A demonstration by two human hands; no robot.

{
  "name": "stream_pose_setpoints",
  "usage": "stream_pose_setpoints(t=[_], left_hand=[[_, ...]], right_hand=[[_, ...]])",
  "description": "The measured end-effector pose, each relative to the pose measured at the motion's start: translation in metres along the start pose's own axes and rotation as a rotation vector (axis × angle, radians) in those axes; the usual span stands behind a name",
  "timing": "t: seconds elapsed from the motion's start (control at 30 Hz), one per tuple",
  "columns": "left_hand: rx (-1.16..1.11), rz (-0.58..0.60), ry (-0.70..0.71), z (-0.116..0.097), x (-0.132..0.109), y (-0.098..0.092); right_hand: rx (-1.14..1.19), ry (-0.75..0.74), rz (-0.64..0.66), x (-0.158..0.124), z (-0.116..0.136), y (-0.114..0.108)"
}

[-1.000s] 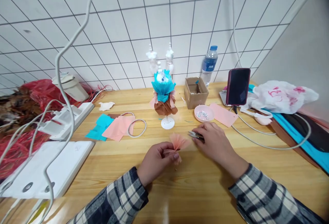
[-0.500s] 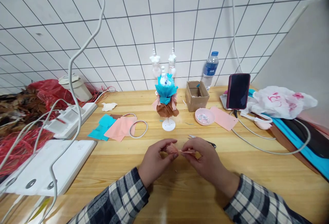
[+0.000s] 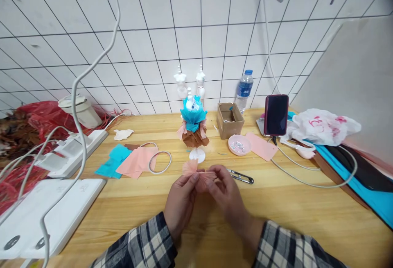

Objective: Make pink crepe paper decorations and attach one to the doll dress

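Note:
Between my two hands is a piece of pleated pink crepe paper [image 3: 202,180], its folds fanned out above the tabletop. My left hand [image 3: 181,200] pinches its left side between thumb and fingers. On the other side, my right hand [image 3: 226,190] is closed on the right edge. Just beyond stands a small mannequin [image 3: 194,114] dressed in blue, brown and pink paper, on a round white base [image 3: 197,155]. A utility knife [image 3: 242,176] lies close to my right hand.
Left are blue paper [image 3: 114,159], pink paper [image 3: 138,161] and a tape ring [image 3: 160,162]. A bead bowl [image 3: 239,145], cardboard box [image 3: 230,122], bottle [image 3: 245,89] and phone [image 3: 276,114] stand right. White cables cross both sides; a power strip [image 3: 92,143] lies left.
The pink crepe paper has been spread wider and now fans upward. My hands have drawn closer together, the right one moving left and uncovering more of the knife. The view has tilted slightly.

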State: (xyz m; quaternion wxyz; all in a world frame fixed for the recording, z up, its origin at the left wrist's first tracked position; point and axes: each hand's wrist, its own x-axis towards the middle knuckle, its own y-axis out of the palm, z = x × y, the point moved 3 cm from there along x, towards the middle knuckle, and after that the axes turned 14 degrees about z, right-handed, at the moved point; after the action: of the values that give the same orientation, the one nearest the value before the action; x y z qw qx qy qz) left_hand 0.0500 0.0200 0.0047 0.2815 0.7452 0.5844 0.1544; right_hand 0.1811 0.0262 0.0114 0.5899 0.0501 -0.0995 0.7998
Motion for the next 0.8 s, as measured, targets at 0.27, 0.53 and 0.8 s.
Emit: stream_pose_setpoints(t=[0.27,0.53,0.8], left_hand=[[0.196,-0.010,-0.021,0.002,0.005,-0.013],[0.386,0.084,-0.040,-0.004,0.005,-0.008],[0.420,-0.075,0.141,-0.007,-0.002,-0.016]], right_hand=[[-1.231,0.204,0.013,0.046,-0.004,-0.075],[-1.515,0.305,0.156,0.056,0.002,-0.045],[-1.454,0.179,0.197,0.058,0.007,-0.030]])
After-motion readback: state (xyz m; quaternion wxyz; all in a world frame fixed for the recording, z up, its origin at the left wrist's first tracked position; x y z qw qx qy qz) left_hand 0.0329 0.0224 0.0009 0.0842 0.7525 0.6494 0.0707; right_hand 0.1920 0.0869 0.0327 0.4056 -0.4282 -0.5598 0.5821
